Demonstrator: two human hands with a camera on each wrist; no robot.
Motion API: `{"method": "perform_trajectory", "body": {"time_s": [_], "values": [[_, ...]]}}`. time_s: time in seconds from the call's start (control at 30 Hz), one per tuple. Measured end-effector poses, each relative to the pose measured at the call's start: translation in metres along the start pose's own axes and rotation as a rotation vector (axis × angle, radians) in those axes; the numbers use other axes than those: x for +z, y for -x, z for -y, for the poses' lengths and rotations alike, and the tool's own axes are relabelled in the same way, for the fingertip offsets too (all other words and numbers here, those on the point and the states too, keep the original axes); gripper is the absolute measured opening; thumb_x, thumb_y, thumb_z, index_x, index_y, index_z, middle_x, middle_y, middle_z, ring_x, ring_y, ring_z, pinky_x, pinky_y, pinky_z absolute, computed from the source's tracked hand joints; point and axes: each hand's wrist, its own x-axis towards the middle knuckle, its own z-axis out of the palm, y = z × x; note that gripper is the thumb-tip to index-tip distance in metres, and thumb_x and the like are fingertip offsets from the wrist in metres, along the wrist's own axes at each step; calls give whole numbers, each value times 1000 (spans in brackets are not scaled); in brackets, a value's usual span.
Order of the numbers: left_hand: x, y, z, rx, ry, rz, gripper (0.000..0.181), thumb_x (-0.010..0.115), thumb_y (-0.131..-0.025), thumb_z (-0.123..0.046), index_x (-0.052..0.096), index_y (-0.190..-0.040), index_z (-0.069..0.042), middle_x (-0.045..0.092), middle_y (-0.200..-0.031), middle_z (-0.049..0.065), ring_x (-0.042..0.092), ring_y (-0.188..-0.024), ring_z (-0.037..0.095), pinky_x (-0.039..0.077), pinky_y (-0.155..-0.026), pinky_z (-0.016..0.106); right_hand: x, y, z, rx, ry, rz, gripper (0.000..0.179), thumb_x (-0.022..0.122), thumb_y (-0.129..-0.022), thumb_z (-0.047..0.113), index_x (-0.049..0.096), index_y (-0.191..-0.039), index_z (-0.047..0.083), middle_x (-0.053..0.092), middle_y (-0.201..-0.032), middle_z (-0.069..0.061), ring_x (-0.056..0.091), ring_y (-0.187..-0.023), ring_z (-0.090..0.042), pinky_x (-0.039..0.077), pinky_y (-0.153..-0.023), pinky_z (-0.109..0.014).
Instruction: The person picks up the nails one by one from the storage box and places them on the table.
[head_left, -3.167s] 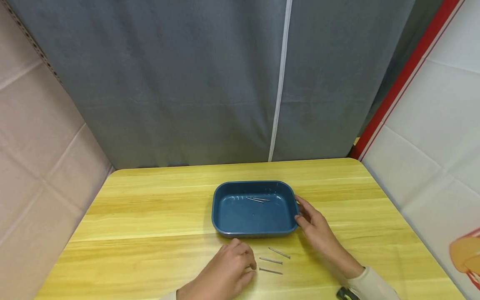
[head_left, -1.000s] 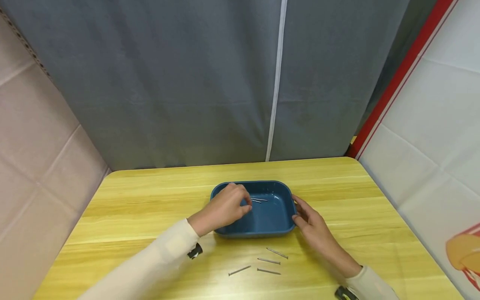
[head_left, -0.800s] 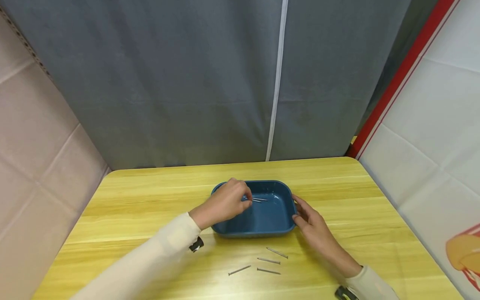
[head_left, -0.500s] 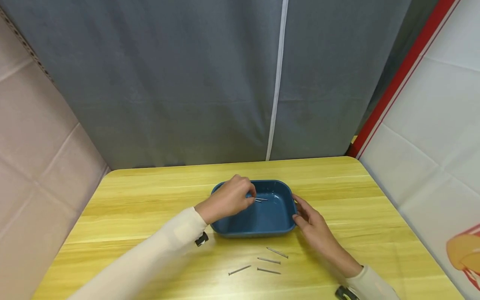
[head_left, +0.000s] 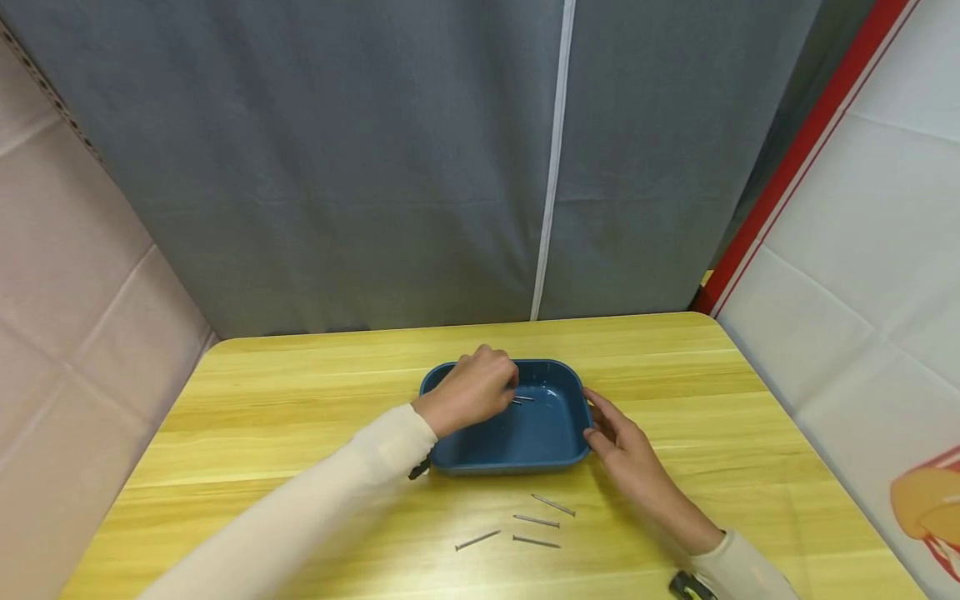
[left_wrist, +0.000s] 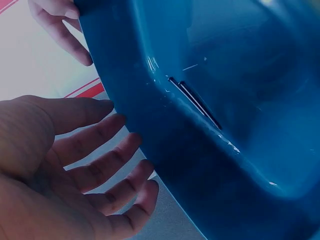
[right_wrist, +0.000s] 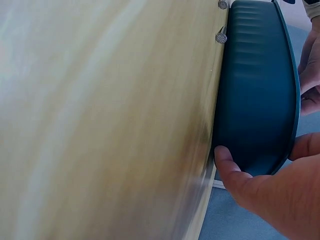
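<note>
Hovering, head view, over the tray point(head_left: 551, 433) beside two nails point(head_left: 524, 398) lying inside, left hand point(head_left: 474, 390) is seemingly aiming at pick-up; left wrist, fingers point(left_wrist: 107, 162) are hanging apart, empty, likely needing a pinch next; right wrist, right hand point(right_wrist: 277, 196) is gripping the tray's end.

A left sleeve point(head_left: 300, 517) and a right sleeve point(head_left: 742, 569), both plain cream, are worn. Beside the left sleeve a small black device point(head_left: 421, 468) is worn; beside the right, a yellow-marked black device point(head_left: 686, 585) is worn. The left hand point(head_left: 474, 389) and right hand point(head_left: 633, 462) are seen bare.
</note>
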Motion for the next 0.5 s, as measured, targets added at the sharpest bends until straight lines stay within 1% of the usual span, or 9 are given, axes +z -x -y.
{"method": "perform_trajectory", "body": {"time_s": [0.03, 0.13, 0.23, 0.3, 0.43, 0.5], "values": [[1, -2, 0, 0, -1, 2, 12, 75, -102, -8, 85, -96, -9, 76, -96, 6, 64, -95, 27, 59, -73, 43, 0, 0, 0, 4, -3, 2, 59, 55, -111, -2, 41, -168, 2, 61, -151, -28, 62, -139, -39, 51, -97, -14], [5, -6, -2, -9, -18, 6, 13, 75, -103, -9, 84, -93, -11, 75, -93, 5, 63, -94, 27, 57, -71, 44, -1, 0, 0, 2, -8, 1, 59, 54, -111, -2, 41, -168, 2, 61, -152, -29, 61, -140, -40, 50, -97, -13], [9, -9, -2, -18, -54, 14, 16, 76, -103, -10, 83, -88, -12, 74, -90, 4, 64, -93, 29, 57, -71, 48, -1, 1, 0, -3, -13, 2, 59, 54, -111, -3, 41, -168, 1, 61, -152, -29, 61, -140, -41, 50, -97, -13], [12, -10, -3, -24, -79, 16, 19, 76, -102, -10, 80, -84, -13, 72, -85, 3, 64, -91, 29, 55, -70, 48, -1, 1, 1, -4, -14, 3, 59, 54, -111, -3, 41, -168, 1, 61, -151, -29, 62, -139, -41, 51, -97, -13], [14, -12, -3, -24, -104, 29, 26, 75, -103, -10, 73, -77, -15, 61, -73, 0, 61, -84, 25, 48, -65, 42, -1, 3, 1, -2, -14, 0, 59, 54, -110, -4, 41, -167, 0, 62, -150, -29, 63, -137, -41, 51, -97, -14], [13, -13, -4, -19, -96, 35, 29, 74, -103, -10, 71, -74, -15, 55, -69, -2, 58, -77, 22, 45, -60, 37, -1, 3, 2, -3, -14, -1, 59, 54, -110, -4, 41, -167, 0, 62, -149, -29, 63, -137, -40, 51, -96, -14]]}}
